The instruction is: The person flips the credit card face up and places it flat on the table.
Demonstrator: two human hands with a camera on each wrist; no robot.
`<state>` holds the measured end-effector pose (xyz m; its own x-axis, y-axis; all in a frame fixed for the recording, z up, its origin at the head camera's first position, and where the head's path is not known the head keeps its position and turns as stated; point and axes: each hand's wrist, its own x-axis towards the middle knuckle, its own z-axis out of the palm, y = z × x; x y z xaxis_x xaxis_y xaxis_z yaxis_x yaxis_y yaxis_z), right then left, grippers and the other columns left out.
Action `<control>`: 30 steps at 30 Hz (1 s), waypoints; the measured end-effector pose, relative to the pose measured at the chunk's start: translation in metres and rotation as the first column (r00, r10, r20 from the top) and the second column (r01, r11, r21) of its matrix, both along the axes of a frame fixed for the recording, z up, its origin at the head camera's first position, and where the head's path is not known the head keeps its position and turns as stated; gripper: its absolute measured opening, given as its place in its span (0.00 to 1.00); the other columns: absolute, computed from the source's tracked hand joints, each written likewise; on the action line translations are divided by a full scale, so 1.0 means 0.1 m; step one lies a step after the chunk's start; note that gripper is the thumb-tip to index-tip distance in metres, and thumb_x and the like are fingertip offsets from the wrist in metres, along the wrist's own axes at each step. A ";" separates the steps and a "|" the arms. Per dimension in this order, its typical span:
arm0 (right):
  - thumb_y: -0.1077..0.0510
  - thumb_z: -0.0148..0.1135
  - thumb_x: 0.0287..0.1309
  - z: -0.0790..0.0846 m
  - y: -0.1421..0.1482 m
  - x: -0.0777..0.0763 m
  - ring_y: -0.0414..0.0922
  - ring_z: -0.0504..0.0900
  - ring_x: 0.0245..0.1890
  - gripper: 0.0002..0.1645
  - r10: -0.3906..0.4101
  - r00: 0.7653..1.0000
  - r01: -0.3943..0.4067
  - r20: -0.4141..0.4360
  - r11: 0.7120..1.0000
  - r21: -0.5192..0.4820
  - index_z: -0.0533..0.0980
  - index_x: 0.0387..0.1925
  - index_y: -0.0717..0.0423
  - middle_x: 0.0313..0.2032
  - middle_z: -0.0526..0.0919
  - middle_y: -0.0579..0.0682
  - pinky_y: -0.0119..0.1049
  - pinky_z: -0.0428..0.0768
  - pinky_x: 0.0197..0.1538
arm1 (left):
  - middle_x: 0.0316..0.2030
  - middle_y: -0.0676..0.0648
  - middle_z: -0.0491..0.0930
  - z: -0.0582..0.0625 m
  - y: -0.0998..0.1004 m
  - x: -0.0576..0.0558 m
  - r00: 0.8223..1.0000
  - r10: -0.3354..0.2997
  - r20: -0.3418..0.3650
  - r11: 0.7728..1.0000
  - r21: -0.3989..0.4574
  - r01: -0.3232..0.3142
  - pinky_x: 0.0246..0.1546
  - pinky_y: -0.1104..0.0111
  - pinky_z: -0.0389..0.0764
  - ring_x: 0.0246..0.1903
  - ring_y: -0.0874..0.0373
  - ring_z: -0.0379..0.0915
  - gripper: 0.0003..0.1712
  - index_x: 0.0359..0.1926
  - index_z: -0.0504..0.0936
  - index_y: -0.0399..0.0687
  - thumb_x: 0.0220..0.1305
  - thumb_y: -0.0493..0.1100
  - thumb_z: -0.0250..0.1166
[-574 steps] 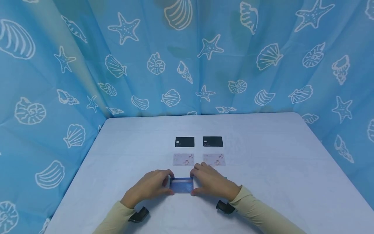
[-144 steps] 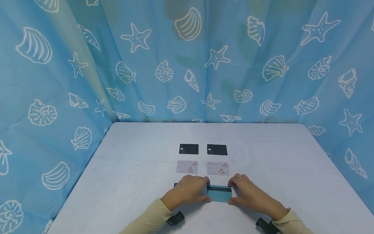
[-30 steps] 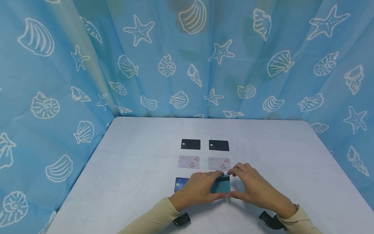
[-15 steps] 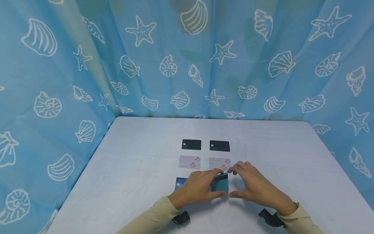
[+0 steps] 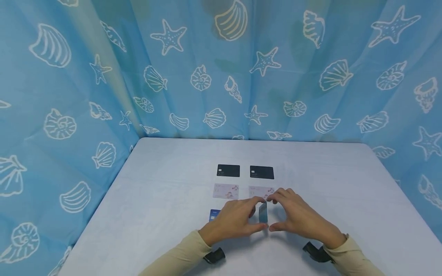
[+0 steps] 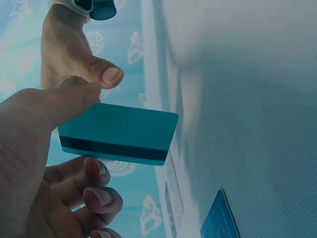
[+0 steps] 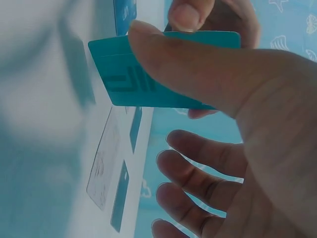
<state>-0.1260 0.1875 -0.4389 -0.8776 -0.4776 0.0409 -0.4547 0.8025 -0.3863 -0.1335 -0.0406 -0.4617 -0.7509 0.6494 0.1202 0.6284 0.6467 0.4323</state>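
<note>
A teal card (image 5: 263, 213) stands upright between the hands, turned almost edge-on in the head view. My left hand (image 5: 236, 217) pinches it by opposite edges, thumb on one and a fingertip on the other. Its dark stripe shows on the teal card (image 6: 119, 131) in the left wrist view; the other side, with darker markings, faces the right wrist camera. My right hand (image 5: 298, 216) curves around the card's other side, its thumb (image 7: 163, 54) overlapping the card and its fingers spread apart below it. A blue card (image 5: 214, 214) lies partly hidden behind my left hand.
Two black cards (image 5: 228, 170) lie side by side farther back on the white table (image 5: 172, 172). In front of them are two pale pink cards (image 5: 226, 191), the right one partly covered by my right hand. A blue seashell-print curtain (image 5: 203, 46) surrounds the table.
Earlier both hands gripped a blue card, which now lies chip-side up. The teal card, gripped by both hands a second ago, has swivelled nearly edge-on, and my right fingers have loosened from it.
</note>
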 end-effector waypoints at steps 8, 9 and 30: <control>0.36 0.85 0.37 -0.07 -0.03 -0.03 0.44 0.72 0.50 0.48 0.003 1.000 -0.003 -0.005 1.000 -0.004 0.78 0.60 0.47 0.49 0.80 0.43 0.51 0.76 0.54 | 0.29 0.57 0.78 0.00 -0.01 -0.02 1.000 -0.002 -0.006 0.999 0.032 0.002 0.23 0.79 0.64 0.23 0.72 0.64 0.37 0.69 0.71 0.59 0.65 0.67 0.67; 0.36 0.85 0.37 -0.08 -0.04 -0.03 0.44 0.72 0.50 0.47 0.004 1.000 -0.004 -0.010 1.000 -0.006 0.78 0.60 0.48 0.48 0.80 0.43 0.51 0.76 0.54 | 0.29 0.57 0.78 0.01 -0.01 -0.02 1.000 0.002 -0.006 0.999 0.034 -0.001 0.23 0.79 0.64 0.23 0.72 0.64 0.38 0.69 0.71 0.59 0.65 0.68 0.67; 0.37 0.82 0.44 -0.12 -0.10 -0.01 0.44 0.73 0.51 0.42 -0.002 1.000 0.002 -0.023 1.000 0.011 0.78 0.58 0.50 0.47 0.79 0.42 0.51 0.77 0.55 | 0.30 0.56 0.77 0.05 -0.03 0.01 1.000 0.028 -0.003 0.994 0.102 -0.027 0.22 0.79 0.61 0.24 0.72 0.62 0.38 0.68 0.73 0.57 0.64 0.68 0.68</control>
<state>-0.1268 0.1776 -0.4510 -0.8774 -0.4766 0.0556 -0.4618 0.8075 -0.3670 -0.1328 -0.0432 -0.4568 -0.7676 0.6127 0.1881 0.6130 0.6162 0.4944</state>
